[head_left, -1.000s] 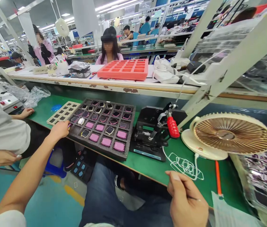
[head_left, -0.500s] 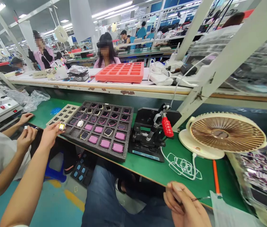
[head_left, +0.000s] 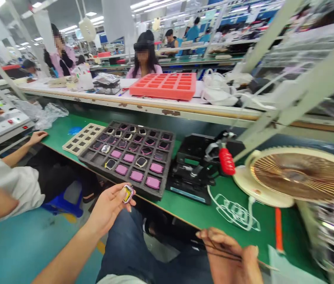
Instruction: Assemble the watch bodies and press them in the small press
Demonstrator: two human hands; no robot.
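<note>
My left hand (head_left: pixel 112 203) pinches a small smartwatch case (head_left: pixel 128 194) with a pinkish rim and a yellow inner face. It is above my lap, just off the near edge of the foam tray (head_left: pixel 96 161). Dark and pink watch cases fill many of that tray's compartments, among them a pink case (head_left: pixel 153 182) at the near right corner. At the lower right, my right hand (head_left: pixel 229 256) is closed around thin dark tweezers (head_left: pixel 221 250), their tip pointing right. Motion blurs this hand a little.
Right of the tray stands a black press (head_left: pixel 190 165) with a red handle (head_left: pixel 227 161). Beyond it are a cream fan (head_left: pixel 294 173), a coiled white cable (head_left: pixel 234 213) and an orange stick (head_left: pixel 278 228). A co-worker's hand (head_left: pixel 38 136) rests on the bench at left.
My left hand has moved right and nearer, away from the co-worker, carrying the watch case. My right hand has turned, with the tweezers still in it. The view has shifted slightly left.
</note>
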